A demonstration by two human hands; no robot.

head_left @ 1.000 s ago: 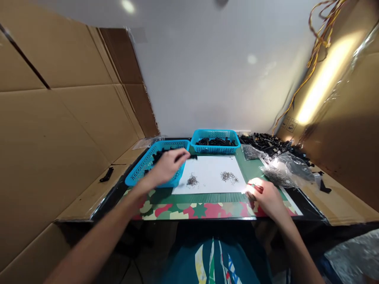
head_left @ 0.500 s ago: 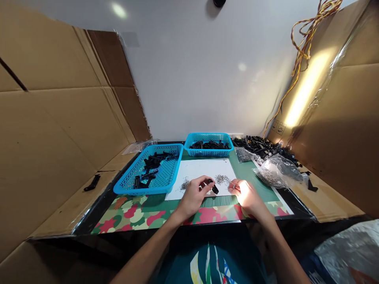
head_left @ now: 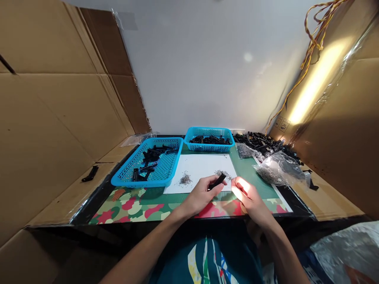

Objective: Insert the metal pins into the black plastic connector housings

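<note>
My left hand [head_left: 204, 192] is closed around a small black plastic part [head_left: 218, 181], its upper end tilted up to the right. To its right, my right hand [head_left: 247, 194] pinches a thin, slender tool [head_left: 237, 183]; glare and its small size hide its exact kind. The fingertips of both hands are close together but apart. Under and around them lies a white sheet [head_left: 195, 163] bearing two loose piles of tiny metal pieces: the left pile [head_left: 185, 179] sits beside my left hand, and the right pile [head_left: 223, 174] is just beyond the black part.
A blue basket [head_left: 168, 182] with black parts stands at left, another blue basket [head_left: 209, 147] at the back. Black parts [head_left: 263, 144] are heaped at the back right, near a clear bag [head_left: 274, 171] of small metal pieces. Cardboard walls [head_left: 59, 118] flank the table.
My left hand has turned the black part so its end now points up to the right. My right hand has shifted slightly right and still holds the thin tool. The camera view has tilted down.
</note>
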